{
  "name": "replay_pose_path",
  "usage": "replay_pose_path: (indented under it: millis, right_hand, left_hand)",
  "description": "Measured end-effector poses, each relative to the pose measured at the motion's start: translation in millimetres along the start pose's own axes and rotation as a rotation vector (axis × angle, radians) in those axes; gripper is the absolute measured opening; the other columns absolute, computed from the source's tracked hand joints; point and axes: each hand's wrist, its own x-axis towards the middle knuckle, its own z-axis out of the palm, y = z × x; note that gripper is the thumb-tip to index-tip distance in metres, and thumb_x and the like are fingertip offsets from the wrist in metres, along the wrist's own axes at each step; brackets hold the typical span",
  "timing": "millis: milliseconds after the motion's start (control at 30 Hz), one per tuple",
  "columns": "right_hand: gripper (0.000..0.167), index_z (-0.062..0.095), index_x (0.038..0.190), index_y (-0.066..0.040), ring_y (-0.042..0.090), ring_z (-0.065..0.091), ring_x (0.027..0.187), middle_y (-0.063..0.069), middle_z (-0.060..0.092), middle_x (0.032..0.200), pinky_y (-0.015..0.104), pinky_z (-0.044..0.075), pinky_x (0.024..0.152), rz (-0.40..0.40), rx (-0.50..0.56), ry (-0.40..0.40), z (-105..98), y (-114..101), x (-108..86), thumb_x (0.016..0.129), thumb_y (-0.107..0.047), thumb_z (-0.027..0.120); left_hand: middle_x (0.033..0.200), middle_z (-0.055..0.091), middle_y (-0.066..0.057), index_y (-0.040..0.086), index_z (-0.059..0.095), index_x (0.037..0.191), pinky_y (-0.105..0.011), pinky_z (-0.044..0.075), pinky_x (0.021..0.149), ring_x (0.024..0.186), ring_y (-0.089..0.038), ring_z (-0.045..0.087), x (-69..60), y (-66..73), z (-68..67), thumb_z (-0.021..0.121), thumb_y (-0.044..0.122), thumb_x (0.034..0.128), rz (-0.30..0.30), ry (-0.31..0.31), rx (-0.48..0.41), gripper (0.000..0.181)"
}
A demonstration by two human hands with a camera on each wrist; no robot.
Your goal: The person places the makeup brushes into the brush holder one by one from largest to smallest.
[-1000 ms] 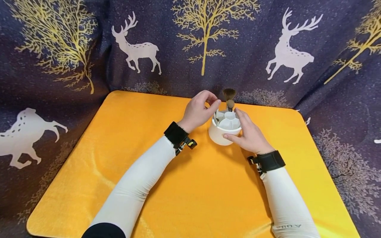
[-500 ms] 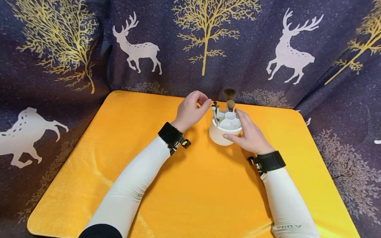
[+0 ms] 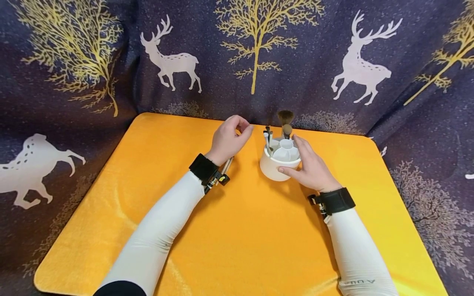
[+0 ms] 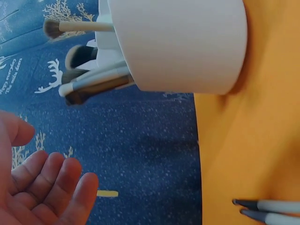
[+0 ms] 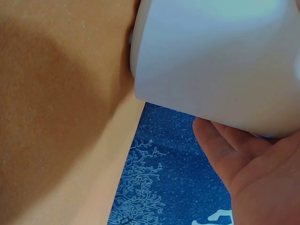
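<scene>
A white round brush holder [image 3: 275, 167] with inner compartments stands on the table, several makeup brushes [image 3: 286, 119] upright in it. My right hand [image 3: 314, 168] grips its right side, thumb at the front and fingers at the far side; the right wrist view shows fingers [image 5: 225, 145] against its wall. Left of the holder, my left hand [image 3: 229, 137] hovers apart from it. Its fingers [image 4: 70, 180] are loosely bent and hold nothing. Two slim pale-handled brushes [image 4: 281, 206] with dark tips lie on the table below the left hand, partly hidden by it in the head view.
An orange cloth [image 3: 252, 230] covers the table, whose far edge runs close behind the holder. A dark blue curtain [image 3: 296, 61] printed with deer and trees hangs behind. A small camera [image 3: 222, 179] is strapped to each wrist.
My left hand has drawn away leftward from the brushes at the holder's left side, and two brushes on the table have come into sight. The right hand and holder have stayed put.
</scene>
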Motion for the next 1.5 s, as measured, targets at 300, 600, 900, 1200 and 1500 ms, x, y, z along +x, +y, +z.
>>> replay_pose_path:
  millis: [300, 600, 900, 1200, 1500]
  right_hand:
    - [0.118, 0.018, 0.179, -0.015, 0.044, 0.045, 0.155, 0.017, 0.031, 0.178, 0.070, 0.042, 0.119, 0.010, -0.002, -0.005, 0, 1, -1.2, 0.093, -0.054, 0.088]
    - [0.118, 0.016, 0.180, -0.014, 0.046, 0.044, 0.155, 0.019, 0.031, 0.178, 0.071, 0.042, 0.118, 0.013, -0.008, -0.015, -1, -1, -1.2, 0.095, -0.054, 0.087]
    - [0.117, 0.017, 0.179, -0.014, 0.043, 0.045, 0.155, 0.017, 0.031, 0.178, 0.069, 0.042, 0.119, 0.012, 0.000, -0.010, -2, -4, 1.5, 0.094, -0.052, 0.088]
    - [0.118, 0.018, 0.179, -0.013, 0.044, 0.047, 0.153, 0.019, 0.033, 0.176, 0.068, 0.043, 0.119, 0.004, -0.004, 0.000, 0, -4, 0.1, 0.093, -0.050, 0.090]
    - [0.118, 0.018, 0.179, -0.014, 0.044, 0.048, 0.152, 0.019, 0.033, 0.176, 0.069, 0.043, 0.118, 0.012, -0.002, -0.004, 1, -4, -1.2, 0.093, -0.051, 0.090]
  left_hand:
    - [0.102, 0.067, -0.004, 0.010, 0.070, 0.112, -0.036, 0.049, 0.078, 0.087, -0.021, 0.062, -5.7, -15.9, -10.7, 0.069, 0.031, 0.1106, -0.024, 0.005, 0.023, 0.021]
    - [0.104, 0.068, -0.004, 0.011, 0.071, 0.111, -0.039, 0.051, 0.083, 0.096, -0.029, 0.067, -10.0, -27.2, -17.2, 0.070, 0.033, 0.1104, -0.030, 0.007, 0.027, 0.021]
    - [0.104, 0.069, -0.005, 0.011, 0.070, 0.113, -0.039, 0.049, 0.081, 0.091, -0.024, 0.064, -17.2, -36.3, -23.9, 0.069, 0.034, 0.1105, -0.057, -0.019, 0.059, 0.024]
    - [0.105, 0.068, -0.004, 0.012, 0.069, 0.112, -0.042, 0.050, 0.083, 0.095, -0.024, 0.065, -25.8, -53.3, -28.8, 0.067, 0.037, 0.1097, -0.096, -0.057, 0.102, 0.025]
    - [0.102, 0.069, -0.007, 0.009, 0.071, 0.111, -0.042, 0.051, 0.079, 0.087, -0.026, 0.064, -34.5, -65.1, -31.8, 0.068, 0.035, 0.1086, -0.173, -0.148, 0.151, 0.026]
